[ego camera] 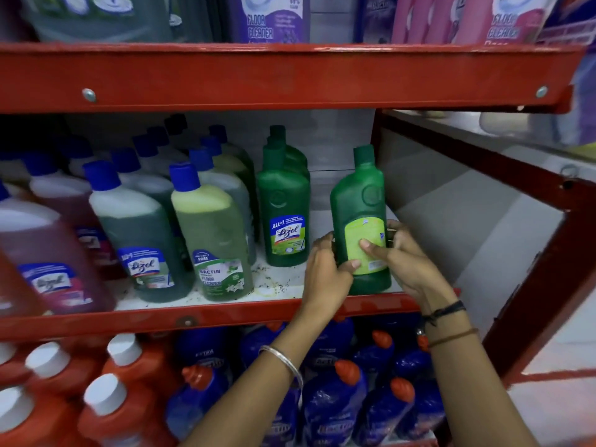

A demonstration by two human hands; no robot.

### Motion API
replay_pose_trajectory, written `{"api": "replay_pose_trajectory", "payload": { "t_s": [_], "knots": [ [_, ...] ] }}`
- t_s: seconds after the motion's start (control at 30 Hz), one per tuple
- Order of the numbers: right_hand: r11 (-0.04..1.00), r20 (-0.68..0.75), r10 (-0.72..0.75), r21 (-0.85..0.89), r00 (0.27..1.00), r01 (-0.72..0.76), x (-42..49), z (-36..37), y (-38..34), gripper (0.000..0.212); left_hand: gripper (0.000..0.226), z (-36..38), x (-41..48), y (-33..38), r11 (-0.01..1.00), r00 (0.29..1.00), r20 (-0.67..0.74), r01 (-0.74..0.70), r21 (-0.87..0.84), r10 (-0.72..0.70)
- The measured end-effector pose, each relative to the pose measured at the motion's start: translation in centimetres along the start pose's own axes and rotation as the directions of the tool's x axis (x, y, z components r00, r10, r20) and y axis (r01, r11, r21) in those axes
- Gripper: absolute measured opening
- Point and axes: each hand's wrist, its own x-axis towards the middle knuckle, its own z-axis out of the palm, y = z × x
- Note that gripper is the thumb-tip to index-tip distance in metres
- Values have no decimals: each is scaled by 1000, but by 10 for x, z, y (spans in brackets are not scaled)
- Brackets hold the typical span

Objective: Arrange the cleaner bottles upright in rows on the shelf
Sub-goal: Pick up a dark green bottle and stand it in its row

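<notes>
Hands (325,269) (409,262) clasp green bottle (359,201) beside Lizol row (283,201).

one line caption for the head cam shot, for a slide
Both hands, left and right, grip a green cleaner bottle upright at the middle shelf edge, right of a green row.

Shelf (290,282), front edge: held bottle (358,201) upright at right; bottle row (283,201) just left, running back; further rows (145,221) leftward.

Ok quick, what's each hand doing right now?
Left hand: closed on the green bottle, gripping its left side.
Right hand: closed on the same bottle, thumb across the label.
</notes>
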Motion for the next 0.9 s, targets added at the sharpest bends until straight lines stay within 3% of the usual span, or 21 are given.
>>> {"api": "replay_pose_trajectory", "payload": {
  "t_s": [0.17, 0.33, 0.47, 0.6, 0.7, 0.8, 0.9],
  "knots": [
    [994, 146, -112, -1, 983, 113, -16, 47, -5, 52, 56, -48, -18, -6, 997, 994, -104, -28, 77, 35],
    [987, 197, -154, -24, 968, 162, -21, 88, 10, 55, 64, -85, -23, -14, 986, 985, -171, 14, 166, 15],
    [979, 82, -187, -64, 979, 193, -22, 97, 21, 53, 64, -84, -26, -20, 973, 995, -102, 37, 226, -14],
    [930, -96, -282, -273, 955, 247, -24, 99, 27, 54, 58, -83, -29, -23, 970, 992, -122, 33, 241, -3],
    [914, -78, -296, -313, 952, 258, -32, 97, 29, 51, 47, -83, -31, -21, 971, 983, -183, 17, 239, 28],
    [895, -25, -325, -329, 945, 300, -40, 100, 23, 32, 45, -82, -36, -17, 966, 979, -201, 14, 260, 40],
    [862, 21, -339, -392, 940, 320, -40, 106, 14, 33, 34, -79, -48, -20, 973, 979, -158, -97, 208, 132]
  ]
}}
